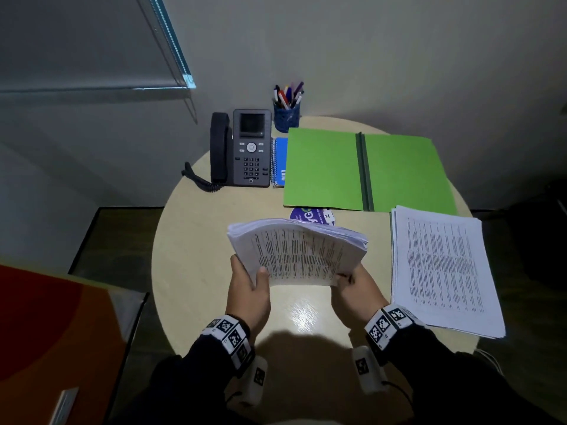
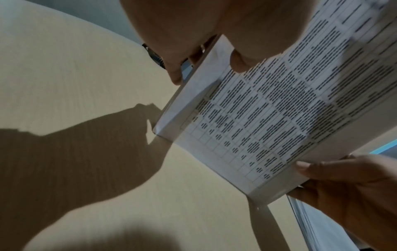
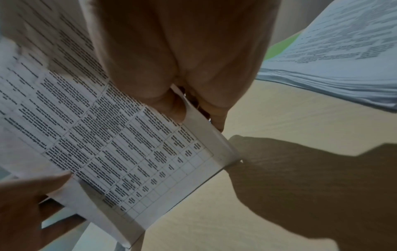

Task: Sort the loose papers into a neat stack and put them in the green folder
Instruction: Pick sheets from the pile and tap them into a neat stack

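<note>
A thick bundle of printed papers [image 1: 299, 251] is held above the round table [image 1: 199, 256], bowed upward in the middle. My left hand [image 1: 250, 283] grips its near left corner, thumb on top. My right hand [image 1: 352, 285] pinches the near right corner. The left wrist view shows the bundle [image 2: 268, 110] with my left thumb pressed on it; the right wrist view shows the same sheets [image 3: 111, 135] pinched at the edge. A second stack of printed papers [image 1: 441, 268] lies flat at the right. The green folder [image 1: 365, 171] lies open at the back.
A desk phone [image 1: 242, 148] stands at the back left, a blue spiral notebook [image 1: 279, 162] beside it and a blue pen cup [image 1: 287, 113] behind. A purple round sticker [image 1: 311, 216] shows under the bundle's far edge. An orange surface [image 1: 52, 332] lies to the lower left.
</note>
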